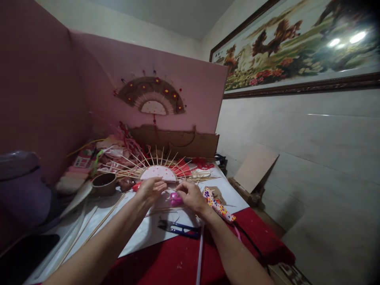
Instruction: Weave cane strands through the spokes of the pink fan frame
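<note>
A half-round base (158, 173), whitish with red dots and thin sticks fanning out of its curved edge, lies on the table beyond my hands. My left hand (151, 190) is at its lower edge, palm turned inward and fingers stretched out; whether it touches the base is unclear. To the right, my right hand (192, 196) has thumb and fingertips drawn together in a pinch; anything between them is too small to make out. Between the hands lies a shiny magenta item (175, 199). Closer to me rest blue-handled snips (179, 228).
A flower-patterned glue gun (218, 206) with a cord lies at right. At left stand a brown pot (103, 184) and a purple container (25, 190). Heaped ribbons (118, 148) and cardboard (181, 141) sit behind. A finished-looking fan (152, 95) hangs on a pink panel (196, 83).
</note>
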`<state>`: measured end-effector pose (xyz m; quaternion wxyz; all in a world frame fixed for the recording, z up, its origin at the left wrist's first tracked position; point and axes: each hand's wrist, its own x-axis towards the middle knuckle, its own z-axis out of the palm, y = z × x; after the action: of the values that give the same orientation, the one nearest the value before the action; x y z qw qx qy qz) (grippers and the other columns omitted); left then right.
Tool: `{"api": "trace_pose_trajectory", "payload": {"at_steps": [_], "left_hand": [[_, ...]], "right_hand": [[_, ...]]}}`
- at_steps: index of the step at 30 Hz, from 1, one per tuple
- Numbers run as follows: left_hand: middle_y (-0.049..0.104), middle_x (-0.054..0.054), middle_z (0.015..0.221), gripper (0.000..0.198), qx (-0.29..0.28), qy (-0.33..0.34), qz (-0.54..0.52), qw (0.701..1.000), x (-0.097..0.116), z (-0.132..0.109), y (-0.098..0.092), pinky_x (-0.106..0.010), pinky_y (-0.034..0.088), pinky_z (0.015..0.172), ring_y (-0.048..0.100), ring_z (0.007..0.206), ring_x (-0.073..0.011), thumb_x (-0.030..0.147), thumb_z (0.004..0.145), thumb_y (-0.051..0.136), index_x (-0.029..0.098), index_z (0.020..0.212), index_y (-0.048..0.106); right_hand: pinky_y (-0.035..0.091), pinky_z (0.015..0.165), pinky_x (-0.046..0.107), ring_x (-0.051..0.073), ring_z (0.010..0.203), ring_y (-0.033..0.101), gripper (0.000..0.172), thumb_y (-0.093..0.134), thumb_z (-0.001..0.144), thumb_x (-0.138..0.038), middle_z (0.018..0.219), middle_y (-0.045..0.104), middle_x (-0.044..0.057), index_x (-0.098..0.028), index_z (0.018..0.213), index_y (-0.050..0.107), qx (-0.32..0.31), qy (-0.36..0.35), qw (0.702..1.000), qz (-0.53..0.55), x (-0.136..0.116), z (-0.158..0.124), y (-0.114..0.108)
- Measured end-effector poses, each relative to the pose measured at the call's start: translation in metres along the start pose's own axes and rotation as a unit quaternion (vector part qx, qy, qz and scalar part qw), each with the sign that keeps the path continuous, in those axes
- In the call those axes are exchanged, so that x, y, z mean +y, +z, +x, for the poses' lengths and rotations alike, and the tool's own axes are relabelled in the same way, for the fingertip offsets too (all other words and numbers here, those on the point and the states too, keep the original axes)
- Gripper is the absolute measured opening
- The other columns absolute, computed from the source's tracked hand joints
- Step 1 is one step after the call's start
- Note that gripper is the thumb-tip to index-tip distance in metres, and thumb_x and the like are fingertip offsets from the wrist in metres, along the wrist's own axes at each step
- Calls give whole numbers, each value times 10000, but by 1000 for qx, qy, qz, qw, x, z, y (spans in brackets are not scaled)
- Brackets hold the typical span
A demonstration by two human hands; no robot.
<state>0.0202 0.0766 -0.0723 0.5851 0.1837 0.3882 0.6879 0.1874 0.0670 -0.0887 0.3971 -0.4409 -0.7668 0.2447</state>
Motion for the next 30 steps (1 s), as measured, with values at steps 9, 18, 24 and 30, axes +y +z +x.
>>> {"api": "trace_pose_trajectory", "payload": {"at_steps": [9,18,24,30], "left_hand": [[634,8,626,259,-56,75,235,968,-14,-18,-22,-207,425,510,535,539,-113,-3,584,726,137,801,711],[649,-16,567,149,-85,130,249,956,-22,-20,-26,-203,411,491,575,540,-142,34,581,696,180,563,671],[643,-54,596,156,-98,39,244,964,-30,-27,-27,-227,369,384,579,475,-155,267,711,694,131,673,628],[635,-69,1012,269,-103,-30,285,953,-30,-22,-25,-361,530,688,623,809,-173,299,853,582,145,1072,595]], "right_hand": [[449,652,237,124,672,580,124,516,741,-116,713,635,-2,-165,750,629,-17,-1,998,54,1,-1,4],[438,604,218,117,633,568,127,511,741,-137,676,633,-9,-170,743,633,-33,-11,998,45,3,-1,5],[396,588,221,117,611,550,103,572,725,-137,653,640,-14,-183,709,663,-61,-35,998,-6,0,-8,8],[418,689,263,156,752,569,104,592,784,-200,803,639,37,-182,719,671,-29,-57,995,-70,-4,-7,8]]}}
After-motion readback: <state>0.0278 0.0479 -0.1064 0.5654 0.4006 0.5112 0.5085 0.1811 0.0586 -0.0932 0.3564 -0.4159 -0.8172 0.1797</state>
